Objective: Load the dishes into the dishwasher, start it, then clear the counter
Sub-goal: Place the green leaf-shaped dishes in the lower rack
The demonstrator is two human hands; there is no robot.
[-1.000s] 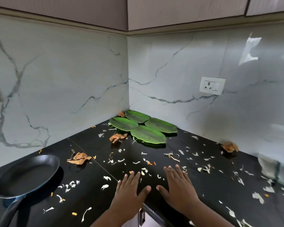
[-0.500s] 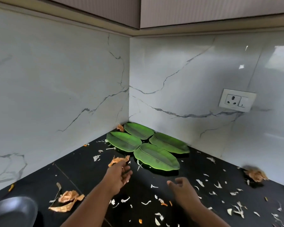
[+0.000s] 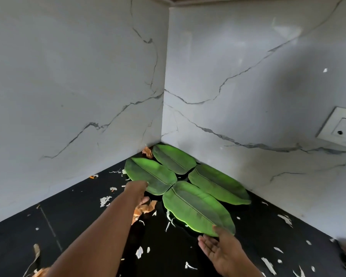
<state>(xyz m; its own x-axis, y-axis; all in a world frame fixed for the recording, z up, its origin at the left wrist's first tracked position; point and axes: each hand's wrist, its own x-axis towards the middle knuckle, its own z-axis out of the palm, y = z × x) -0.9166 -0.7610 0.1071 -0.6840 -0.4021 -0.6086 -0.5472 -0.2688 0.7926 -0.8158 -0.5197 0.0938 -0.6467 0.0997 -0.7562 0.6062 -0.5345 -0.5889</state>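
Several green leaf-shaped plates lie in the corner of the black counter (image 3: 72, 220). The left plate (image 3: 154, 174) has my left hand (image 3: 137, 191) at its near edge, fingers curled at the rim; whether it grips the plate is unclear. The nearest plate (image 3: 196, 208) has my right hand (image 3: 220, 250) at its near tip, palm up, fingers straight, thumb touching the rim. Two more plates, a back one (image 3: 174, 158) and a right one (image 3: 218, 183), sit against the walls.
White and orange vegetable peelings (image 3: 143, 209) are scattered over the counter. White marble walls (image 3: 78, 86) close the corner on two sides. A wall socket (image 3: 342, 127) is at the right.
Both hands have reached forward from the counter's front edge to the leaf plates. The view has moved in toward the corner, and the black pan has left the frame.
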